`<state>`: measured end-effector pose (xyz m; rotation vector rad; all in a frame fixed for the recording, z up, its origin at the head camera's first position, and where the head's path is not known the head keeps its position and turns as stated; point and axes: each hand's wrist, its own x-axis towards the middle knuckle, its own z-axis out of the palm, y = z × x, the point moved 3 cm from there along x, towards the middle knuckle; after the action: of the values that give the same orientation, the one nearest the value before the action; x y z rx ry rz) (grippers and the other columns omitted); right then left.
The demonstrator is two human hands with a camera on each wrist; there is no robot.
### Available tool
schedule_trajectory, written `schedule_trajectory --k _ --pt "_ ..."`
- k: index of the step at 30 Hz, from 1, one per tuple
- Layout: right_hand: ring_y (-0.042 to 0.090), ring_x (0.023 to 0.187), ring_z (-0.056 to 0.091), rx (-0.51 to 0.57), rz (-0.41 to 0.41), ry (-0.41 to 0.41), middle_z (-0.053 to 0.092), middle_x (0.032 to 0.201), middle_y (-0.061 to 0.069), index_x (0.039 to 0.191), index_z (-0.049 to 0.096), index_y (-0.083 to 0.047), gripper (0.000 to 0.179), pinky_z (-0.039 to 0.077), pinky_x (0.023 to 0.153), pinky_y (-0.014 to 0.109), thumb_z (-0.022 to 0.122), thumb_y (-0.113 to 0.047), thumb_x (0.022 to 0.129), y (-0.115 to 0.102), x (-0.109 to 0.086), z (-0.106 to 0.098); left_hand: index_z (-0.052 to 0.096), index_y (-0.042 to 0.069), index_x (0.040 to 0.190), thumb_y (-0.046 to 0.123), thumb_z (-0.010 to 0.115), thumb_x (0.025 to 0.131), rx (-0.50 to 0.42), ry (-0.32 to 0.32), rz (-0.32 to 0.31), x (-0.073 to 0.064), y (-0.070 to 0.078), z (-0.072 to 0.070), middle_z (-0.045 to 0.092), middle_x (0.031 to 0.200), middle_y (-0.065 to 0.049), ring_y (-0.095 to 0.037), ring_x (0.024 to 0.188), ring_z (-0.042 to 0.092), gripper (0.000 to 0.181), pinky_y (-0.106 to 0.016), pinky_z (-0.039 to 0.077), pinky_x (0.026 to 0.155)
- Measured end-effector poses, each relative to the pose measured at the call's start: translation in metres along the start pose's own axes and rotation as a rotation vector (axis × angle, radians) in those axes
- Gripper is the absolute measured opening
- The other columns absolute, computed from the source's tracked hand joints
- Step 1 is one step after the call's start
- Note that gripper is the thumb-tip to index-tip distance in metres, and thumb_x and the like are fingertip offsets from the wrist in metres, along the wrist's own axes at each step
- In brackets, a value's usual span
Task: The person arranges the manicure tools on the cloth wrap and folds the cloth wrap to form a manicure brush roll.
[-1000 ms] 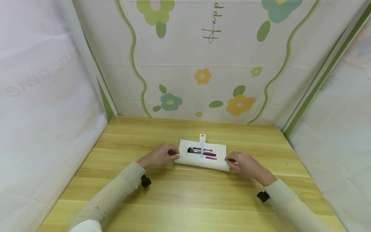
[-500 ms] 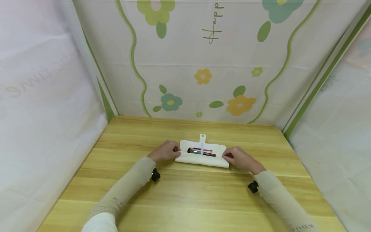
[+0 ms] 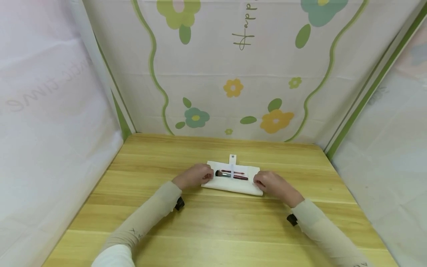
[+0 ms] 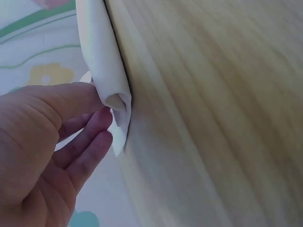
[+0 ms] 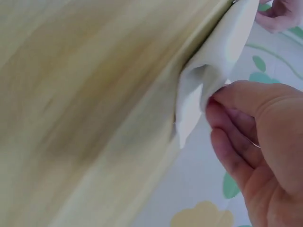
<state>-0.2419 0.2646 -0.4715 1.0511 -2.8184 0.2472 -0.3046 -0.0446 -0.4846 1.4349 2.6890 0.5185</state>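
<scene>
A white fabric brush roll (image 3: 230, 187) lies on the table with its near edge curled over into a tube. On its open part, a makeup brush (image 3: 241, 177) with dark bristles and a dark red handle lies beside a thinner red brush (image 3: 235, 172), both under a pale band (image 3: 232, 171). My left hand (image 3: 194, 175) pinches the left end of the curled edge; the left wrist view shows the thumb (image 4: 78, 100) against the tube. At the right end, my right hand (image 3: 275, 184) pinches the fabric between thumb (image 5: 246, 97) and fingers. The fingertips are partly hidden.
A white strap with a metal snap (image 3: 232, 158) sticks out from the roll's far side. The wooden table (image 3: 213, 226) ends at a flowered cloth wall (image 3: 207, 81) behind, with cloth walls at left and right.
Both hands have moved inward along the roll. Its near edge has curled further forward, covering a pink item that showed a second ago. The brushes have stayed in place.
</scene>
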Motion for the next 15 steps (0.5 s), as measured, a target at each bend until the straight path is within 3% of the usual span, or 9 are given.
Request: schedule_trajectory --k 4,6,9,12,15 --pt "0.003 0.067 0.049 -0.005 -0.032 -0.062 0.065 0.081 -0.003 0.083 0.068 -0.015 0.017 0.047 0.062 0.021 0.073 -0.012 0.099 -0.010 -0.002 -0.005 0.076 0.009 0.096 0.007 0.069 0.100 0.037 -0.034 0.022 -0.007 0.006 -0.003 0.069 0.089 -0.001 -0.007 0.077 0.053 0.009 -0.020 0.052 0.073" --pt "0.007 0.071 0.058 -0.024 -0.038 -0.097 0.069 0.086 0.000 0.088 0.071 -0.012 0.013 0.052 0.065 0.024 0.077 -0.019 0.097 -0.013 -0.004 -0.005 0.076 0.009 0.099 0.013 0.071 0.100 0.060 -0.052 0.021 -0.011 0.008 -0.005 0.068 0.091 -0.001 -0.008 0.077 0.052 0.006 -0.021 0.051 0.073" --pt "0.016 0.086 0.068 -0.081 -0.026 -0.145 0.074 0.102 0.008 0.104 0.074 -0.006 0.026 0.059 0.075 0.032 0.082 -0.028 0.093 -0.016 -0.009 -0.004 0.074 0.009 0.104 0.021 0.078 0.096 0.111 -0.077 0.025 -0.016 0.011 -0.007 0.068 0.097 -0.002 -0.010 0.081 0.053 0.016 -0.024 0.053 0.077" --pt "0.022 0.096 0.071 -0.109 0.003 -0.162 0.073 0.111 0.013 0.115 0.073 -0.002 0.035 0.061 0.081 0.038 0.084 -0.026 0.091 -0.016 -0.012 -0.002 0.072 0.009 0.110 0.023 0.083 0.092 0.164 -0.087 0.035 -0.019 0.012 -0.007 0.068 0.104 -0.002 -0.011 0.088 0.056 0.025 -0.027 0.056 0.083" --pt "0.024 0.101 0.071 -0.060 0.035 -0.164 0.074 0.116 0.014 0.118 0.073 0.000 0.034 0.061 0.085 0.040 0.082 -0.019 0.092 -0.012 -0.012 0.000 0.072 0.009 0.112 0.018 0.082 0.092 0.171 -0.081 0.042 -0.018 0.012 -0.006 0.069 0.106 -0.002 -0.011 0.090 0.058 0.024 -0.027 0.057 0.085"
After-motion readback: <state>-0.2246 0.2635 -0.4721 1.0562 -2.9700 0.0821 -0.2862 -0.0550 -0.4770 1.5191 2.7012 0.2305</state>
